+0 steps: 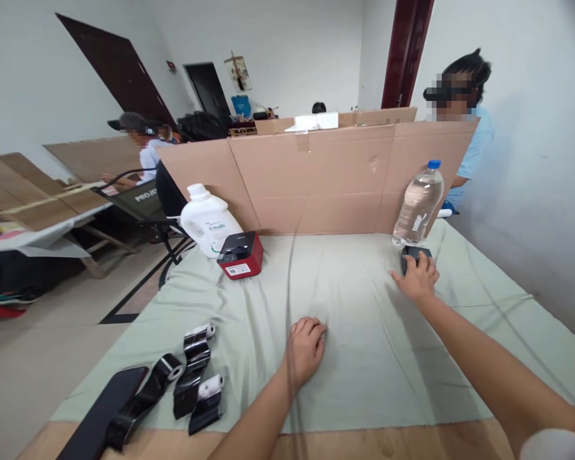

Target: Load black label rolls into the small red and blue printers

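Note:
My right hand (418, 278) reaches to the far right and grips a small black box-like device (409, 253), its fingers over the top and its thumb at the side. The hand covers much of the device. Just behind it stands a clear plastic bottle (418, 204) with a blue cap. My left hand (306, 348) rests on the pale green cloth (354, 364) near the middle, fingers curled in and nothing visible in them. Farther back on the left sits a red and black printer-like box (242, 254), in front of a white jug (211, 217).
At the left front lie several partly unrolled rolls of shiny black material (191, 374) beside a long dark flat object (105, 409). A cardboard screen (316, 185) closes off the table's back. One person (472, 147) is behind it at right, another (148, 153) at left.

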`<state>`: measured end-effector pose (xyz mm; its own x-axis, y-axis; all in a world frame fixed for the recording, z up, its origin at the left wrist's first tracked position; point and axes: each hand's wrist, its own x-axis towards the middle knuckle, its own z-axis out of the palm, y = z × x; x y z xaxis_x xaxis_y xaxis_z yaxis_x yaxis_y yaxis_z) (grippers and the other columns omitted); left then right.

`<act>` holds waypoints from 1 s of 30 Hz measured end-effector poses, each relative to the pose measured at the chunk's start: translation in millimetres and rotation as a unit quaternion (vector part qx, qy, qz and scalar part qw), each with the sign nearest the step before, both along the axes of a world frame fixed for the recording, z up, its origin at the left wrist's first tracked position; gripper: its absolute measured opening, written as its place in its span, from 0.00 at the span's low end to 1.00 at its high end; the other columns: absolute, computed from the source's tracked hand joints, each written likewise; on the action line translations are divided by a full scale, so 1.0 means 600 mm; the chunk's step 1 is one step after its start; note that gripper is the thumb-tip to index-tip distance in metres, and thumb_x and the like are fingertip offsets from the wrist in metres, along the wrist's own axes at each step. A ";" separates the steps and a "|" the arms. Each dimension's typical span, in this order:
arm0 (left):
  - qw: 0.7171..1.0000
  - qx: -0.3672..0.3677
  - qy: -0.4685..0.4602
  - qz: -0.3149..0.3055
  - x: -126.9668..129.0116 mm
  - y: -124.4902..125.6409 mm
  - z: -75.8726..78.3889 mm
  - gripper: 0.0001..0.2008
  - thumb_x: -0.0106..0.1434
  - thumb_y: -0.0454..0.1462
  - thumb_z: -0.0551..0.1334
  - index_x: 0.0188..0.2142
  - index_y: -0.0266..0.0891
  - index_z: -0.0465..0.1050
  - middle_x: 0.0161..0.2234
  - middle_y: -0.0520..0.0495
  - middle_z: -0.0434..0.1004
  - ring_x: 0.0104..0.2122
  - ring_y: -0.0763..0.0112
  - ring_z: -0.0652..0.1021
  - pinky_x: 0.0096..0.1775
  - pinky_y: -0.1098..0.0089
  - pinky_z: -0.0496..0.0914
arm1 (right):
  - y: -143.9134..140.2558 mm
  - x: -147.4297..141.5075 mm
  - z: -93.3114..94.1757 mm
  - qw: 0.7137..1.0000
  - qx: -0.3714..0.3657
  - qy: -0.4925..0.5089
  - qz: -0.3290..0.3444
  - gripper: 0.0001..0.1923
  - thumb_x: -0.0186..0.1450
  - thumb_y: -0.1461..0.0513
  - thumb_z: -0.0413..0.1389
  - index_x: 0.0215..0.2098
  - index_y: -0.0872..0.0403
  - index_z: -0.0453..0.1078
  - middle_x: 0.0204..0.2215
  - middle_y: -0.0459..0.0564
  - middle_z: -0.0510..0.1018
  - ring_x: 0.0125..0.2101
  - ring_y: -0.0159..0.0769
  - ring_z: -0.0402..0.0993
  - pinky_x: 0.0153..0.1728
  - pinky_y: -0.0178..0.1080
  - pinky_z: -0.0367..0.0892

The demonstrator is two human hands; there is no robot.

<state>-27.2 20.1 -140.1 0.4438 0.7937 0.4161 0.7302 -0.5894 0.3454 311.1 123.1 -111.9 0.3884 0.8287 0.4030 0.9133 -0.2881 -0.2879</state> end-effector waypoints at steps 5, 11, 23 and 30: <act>1.000 -0.002 -0.006 0.007 -0.001 0.002 -0.002 0.13 0.58 0.28 0.56 0.40 0.40 0.72 0.41 0.43 0.74 0.43 0.59 0.72 0.44 0.57 0.68 | 0.030 0.043 -0.008 0.990 -0.108 0.048 -0.072 0.40 0.59 0.47 0.57 0.65 0.53 0.55 0.67 0.66 0.43 0.60 0.71 0.48 0.52 0.62 0.54; 0.999 -0.032 -0.019 0.008 -0.001 0.002 -0.002 0.13 0.58 0.26 0.55 0.41 0.39 0.72 0.42 0.43 0.74 0.45 0.60 0.71 0.46 0.57 0.66 | 0.011 0.036 -0.022 0.993 -0.056 0.082 -0.064 0.36 0.59 0.52 0.55 0.63 0.55 0.58 0.64 0.66 0.51 0.56 0.68 0.57 0.51 0.61 0.58; 0.760 -0.380 -0.510 -0.135 -0.018 -0.025 0.001 0.32 0.66 0.52 0.54 0.66 0.48 0.49 0.63 0.36 0.58 0.51 0.58 0.73 0.49 0.55 0.68 | -0.261 -0.244 0.019 0.916 0.095 0.084 0.381 0.32 0.62 0.58 0.57 0.63 0.49 0.57 0.63 0.57 0.57 0.60 0.53 0.57 0.57 0.57 0.59; 0.663 -0.452 -0.587 -0.104 -0.018 -0.037 0.025 0.59 0.51 0.44 0.72 0.68 0.47 0.31 0.60 0.38 0.62 0.55 0.56 0.70 0.58 0.55 0.60 | -0.314 -0.309 -0.010 0.896 0.101 0.132 0.412 0.21 0.63 0.60 0.57 0.55 0.48 0.65 0.60 0.57 0.62 0.58 0.54 0.58 0.53 0.59 0.63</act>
<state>-37.7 -1.9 -125.4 0.3740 0.9269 -0.0315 -0.4207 0.1999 0.8849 125.8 -65.2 -117.6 -0.2179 0.7979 0.5620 0.6841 0.5356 -0.4952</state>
